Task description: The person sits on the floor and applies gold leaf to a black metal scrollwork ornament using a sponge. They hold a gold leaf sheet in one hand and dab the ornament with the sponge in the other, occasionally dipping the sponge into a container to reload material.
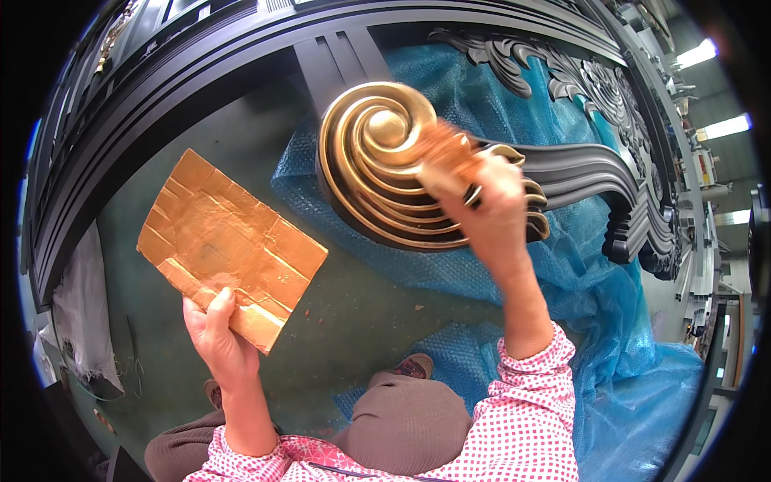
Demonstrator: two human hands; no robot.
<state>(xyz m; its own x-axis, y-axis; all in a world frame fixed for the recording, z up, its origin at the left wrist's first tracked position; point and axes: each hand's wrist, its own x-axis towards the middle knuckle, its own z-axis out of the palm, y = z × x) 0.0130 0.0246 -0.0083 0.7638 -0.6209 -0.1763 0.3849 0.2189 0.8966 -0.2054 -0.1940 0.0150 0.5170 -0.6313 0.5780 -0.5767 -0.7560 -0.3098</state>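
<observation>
Scroll carving [373, 181], 1 piece: gold spiral ridges around a round boss, dark grooves between. Located at the left end of a dark curved moulding [574, 169], against the lower end of a dark post [341, 64], above the left edge of blue bubble wrap [578, 277] on the green floor [357, 293].

Applicator [446, 157], 1: coppery brown, motion-blurred; brush or pad, cannot tell which. Positioned over the right part of the spiral; exact contact unclear.

Right hand [499, 197]: curled around the applicator, fingers closed, placement of each too blurred to read.

Cardboard [229, 245], 1 sheet: creased, gold-coated, tilted, well apart from the carving on its left side.

Left hand [215, 341]: pinching the cardboard at its lower edge, thumb on the upper face, fingers mostly hidden beneath.

Handling notes, by judgement: best done with a light load, surplus dabbed off on the cardboard first. Follow each ridge along its curve; press gently, sparing the dark grooves. Hold knuckles off coated ridges, against likely smears. Keep cardboard near, yet clear of the rim.
</observation>
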